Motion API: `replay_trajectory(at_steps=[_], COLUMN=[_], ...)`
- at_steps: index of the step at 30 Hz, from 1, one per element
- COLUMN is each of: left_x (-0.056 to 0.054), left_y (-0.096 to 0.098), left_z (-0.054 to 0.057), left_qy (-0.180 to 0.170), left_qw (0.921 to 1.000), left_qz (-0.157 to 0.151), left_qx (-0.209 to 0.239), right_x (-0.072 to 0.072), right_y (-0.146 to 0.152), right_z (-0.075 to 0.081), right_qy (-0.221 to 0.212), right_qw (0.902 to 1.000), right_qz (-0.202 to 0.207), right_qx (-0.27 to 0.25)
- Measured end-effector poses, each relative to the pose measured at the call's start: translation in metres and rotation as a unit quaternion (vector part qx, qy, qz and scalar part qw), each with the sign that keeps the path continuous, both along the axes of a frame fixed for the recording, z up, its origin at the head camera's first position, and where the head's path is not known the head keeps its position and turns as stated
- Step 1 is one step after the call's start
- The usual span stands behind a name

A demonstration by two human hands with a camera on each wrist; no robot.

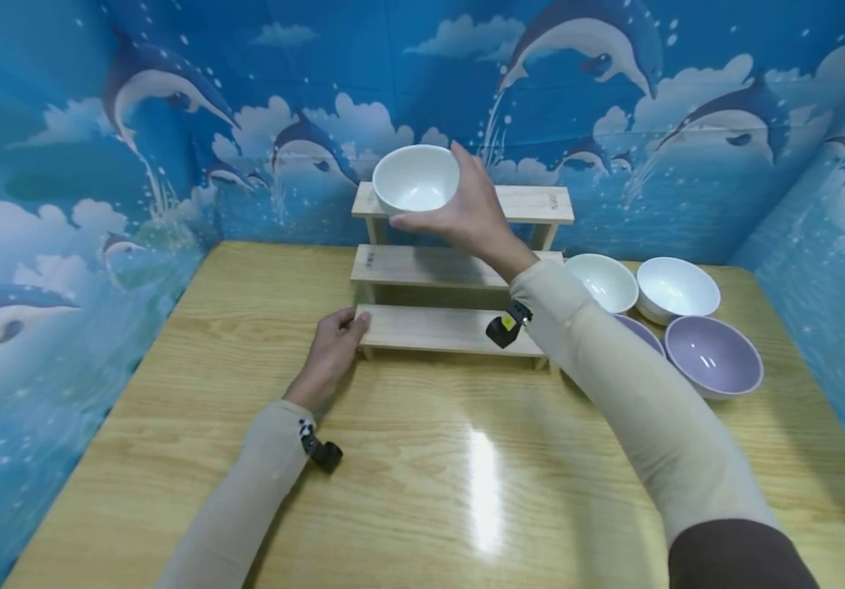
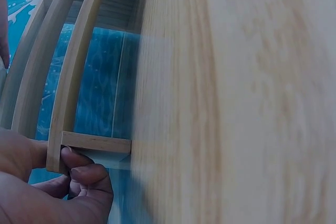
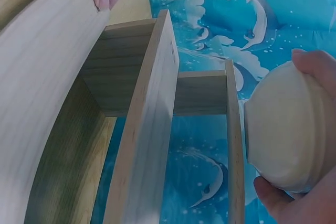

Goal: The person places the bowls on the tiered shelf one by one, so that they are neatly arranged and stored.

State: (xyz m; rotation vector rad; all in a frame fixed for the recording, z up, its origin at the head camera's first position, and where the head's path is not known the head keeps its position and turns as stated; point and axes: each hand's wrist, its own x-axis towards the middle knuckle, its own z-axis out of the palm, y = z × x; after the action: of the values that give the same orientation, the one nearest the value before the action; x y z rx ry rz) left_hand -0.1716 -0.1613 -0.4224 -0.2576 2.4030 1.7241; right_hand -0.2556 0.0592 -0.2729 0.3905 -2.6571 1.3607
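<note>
White bowl (image 1: 416,176) is gripped mouth-up from its right by the right hand (image 1: 477,209), over the left part of the far top shelf (image 1: 532,203), contact unclear, while the near bottom shelf (image 1: 437,327) is pinched at its left end by the left hand (image 1: 331,352).

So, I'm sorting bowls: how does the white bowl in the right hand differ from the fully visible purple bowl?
The white bowl has a white inside, the purple bowl a lilac one. The white bowl is held in the right hand's grip; the purple bowl rests on the table. The white bowl is by the top shelf, the purple bowl beside other bowls. Both are round, mouths up.
</note>
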Motion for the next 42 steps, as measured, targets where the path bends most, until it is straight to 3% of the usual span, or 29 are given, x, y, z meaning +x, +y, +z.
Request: replay_trajectory(at_steps=[22, 33, 42], left_x=[0.0, 0.0, 0.0], left_y=[0.0, 0.001, 0.001], left_z=[0.0, -0.001, -0.001], left_qy=[0.011, 0.014, 0.009], left_qw=[0.9999, 0.9999, 1.0], left_qz=[0.002, 0.002, 0.003], left_qx=[-0.001, -0.001, 0.0], right_x=[-0.015, -0.018, -0.022], right_y=[-0.012, -0.015, -0.018], right_z=[-0.004, -0.004, -0.006], right_qy=[0.008, -0.02, -0.012], right_qw=[0.9988, 0.9986, 0.9979], right_qz=[0.016, 0.006, 0.009], right_qx=[-0.047, -0.049, -0.062])
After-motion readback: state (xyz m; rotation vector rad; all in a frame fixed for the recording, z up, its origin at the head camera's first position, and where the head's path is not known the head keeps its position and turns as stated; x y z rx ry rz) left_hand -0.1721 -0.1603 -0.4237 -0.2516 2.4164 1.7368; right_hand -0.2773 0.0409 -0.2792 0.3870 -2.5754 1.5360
